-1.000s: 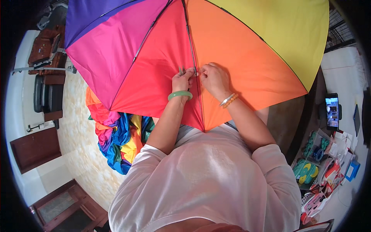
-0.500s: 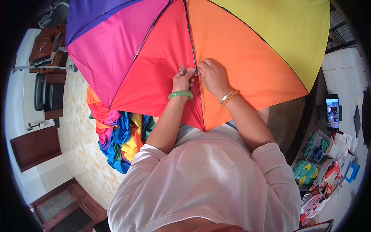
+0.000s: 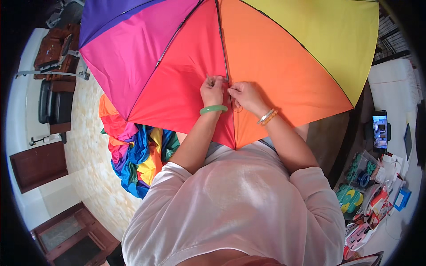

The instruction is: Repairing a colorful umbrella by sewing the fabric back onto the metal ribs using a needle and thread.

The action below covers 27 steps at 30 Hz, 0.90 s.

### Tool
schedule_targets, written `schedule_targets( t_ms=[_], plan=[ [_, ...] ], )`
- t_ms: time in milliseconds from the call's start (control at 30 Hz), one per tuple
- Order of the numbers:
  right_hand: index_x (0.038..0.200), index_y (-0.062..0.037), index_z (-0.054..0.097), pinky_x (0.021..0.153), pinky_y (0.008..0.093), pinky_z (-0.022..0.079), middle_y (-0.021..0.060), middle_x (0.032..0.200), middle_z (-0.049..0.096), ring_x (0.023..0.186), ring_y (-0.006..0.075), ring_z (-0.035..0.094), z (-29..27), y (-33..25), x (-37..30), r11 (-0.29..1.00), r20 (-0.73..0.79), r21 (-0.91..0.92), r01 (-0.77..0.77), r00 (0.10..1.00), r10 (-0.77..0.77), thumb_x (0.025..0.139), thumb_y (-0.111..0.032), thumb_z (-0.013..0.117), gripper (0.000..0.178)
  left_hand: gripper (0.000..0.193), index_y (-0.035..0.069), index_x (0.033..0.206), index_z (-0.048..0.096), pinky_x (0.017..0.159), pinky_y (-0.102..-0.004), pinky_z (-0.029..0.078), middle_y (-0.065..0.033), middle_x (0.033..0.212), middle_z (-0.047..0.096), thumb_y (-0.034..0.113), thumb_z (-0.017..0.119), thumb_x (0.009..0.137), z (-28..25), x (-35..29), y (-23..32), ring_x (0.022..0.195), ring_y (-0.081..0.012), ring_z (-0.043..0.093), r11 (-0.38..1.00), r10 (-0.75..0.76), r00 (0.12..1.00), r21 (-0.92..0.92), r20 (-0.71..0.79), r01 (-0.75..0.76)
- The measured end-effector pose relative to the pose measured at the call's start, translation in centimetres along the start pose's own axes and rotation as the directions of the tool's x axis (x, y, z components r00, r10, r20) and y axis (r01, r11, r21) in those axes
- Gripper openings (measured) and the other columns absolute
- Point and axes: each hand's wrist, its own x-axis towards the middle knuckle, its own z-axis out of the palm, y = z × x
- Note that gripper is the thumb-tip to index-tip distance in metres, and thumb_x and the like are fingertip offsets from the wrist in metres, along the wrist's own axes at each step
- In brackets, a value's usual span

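An opened umbrella canopy [image 3: 275,80] with rainbow panels lies inside up over my lap, its dark metal ribs showing. My left hand [image 3: 212,94], with a green bangle at the wrist, is closed over the red panel beside the middle rib [image 3: 222,40]. Small pointed metal snips [image 3: 209,80] poke out of its fingers. Just right of that rib, over the orange panel, my right hand [image 3: 249,97] pinches thumb and forefinger together near the seam. What sits in that pinch is too small to make out. A thin thread-like loop [image 3: 238,107] shows below it.
A heap of colourful fabric [image 3: 137,155] lies on the floor at left. On the right, a white table [image 3: 399,84] carries a phone [image 3: 380,131], a clear box with green items [image 3: 350,195] and packaged goods. Brown furniture [image 3: 57,95] stands far left.
My right hand has drawn slightly down and away from the rib, and its fingers have closed into a pinch. My left hand has shifted a little right and down, still gripping the snips.
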Motion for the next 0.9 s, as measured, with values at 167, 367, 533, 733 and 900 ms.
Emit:
schedule_targets(
  t_ms=[167,367,533,733,900],
  plan=[
    [0.076,0.0006,0.060,0.041,0.0226,0.038,0.0047,0.065,0.061,0.044,0.0093,0.049,0.0,-0.2,-0.1,0.986,0.021,0.161,-0.035,0.999,0.032,0.087,-0.008,0.055,0.015,0.014,0.004,0.086,0.065,0.043,-0.0181,0.035,-0.0044,0.077,0.067,0.011,0.053,0.089,-0.5,-0.2,0.9,0.049,-0.0065,0.043,0.995,-0.097,0.995,-0.033,-0.009,0.096],
    [0.080,0.0016,0.064,0.045,0.0191,0.038,0.0040,0.067,0.062,0.051,0.0078,0.051,0.1,0.2,0.0,0.992,0.001,0.125,0.015,1.000,-0.015,0.086,-0.008,0.056,0.013,0.013,0.004,0.090,0.064,0.040,-0.0180,0.033,-0.0047,0.080,0.068,0.011,0.053,0.089,-0.6,-0.6,1.6,0.049,-0.0062,0.043,0.979,-0.154,0.988,-0.139,-0.007,0.151],
    [0.083,0.0017,0.066,0.050,0.0171,0.039,0.0033,0.068,0.063,0.057,0.0067,0.051,0.2,0.9,0.5,0.993,-0.018,0.080,0.091,0.996,-0.090,0.085,-0.008,0.057,0.013,0.011,0.004,0.092,0.063,0.040,-0.0173,0.032,-0.0059,0.084,0.068,0.011,0.054,0.089,-0.9,-0.1,1.5,0.049,-0.0058,0.043,0.975,-0.202,0.977,-0.084,0.070,0.207],
    [0.083,0.0017,0.066,0.053,0.0166,0.039,0.0028,0.068,0.063,0.059,0.0066,0.051,0.1,1.6,0.9,0.992,-0.006,0.080,0.101,0.995,-0.101,0.084,-0.008,0.058,0.013,0.010,0.004,0.091,0.063,0.040,-0.0164,0.032,-0.0072,0.086,0.069,0.011,0.055,0.089,-1.0,0.1,1.5,0.049,-0.0054,0.043,0.962,-0.219,0.974,-0.152,0.064,0.226],
    [0.083,0.0018,0.066,0.053,0.0169,0.039,0.0028,0.068,0.063,0.060,0.0069,0.051,0.1,1.5,0.8,0.989,-0.014,0.116,0.097,0.995,-0.096,0.083,-0.007,0.058,0.012,0.009,0.004,0.090,0.062,0.040,-0.0157,0.031,-0.0078,0.086,0.069,0.010,0.056,0.088,-1.0,-0.1,1.8,0.049,-0.0054,0.043,0.957,-0.228,0.969,-0.162,0.093,0.241]
  ],
)
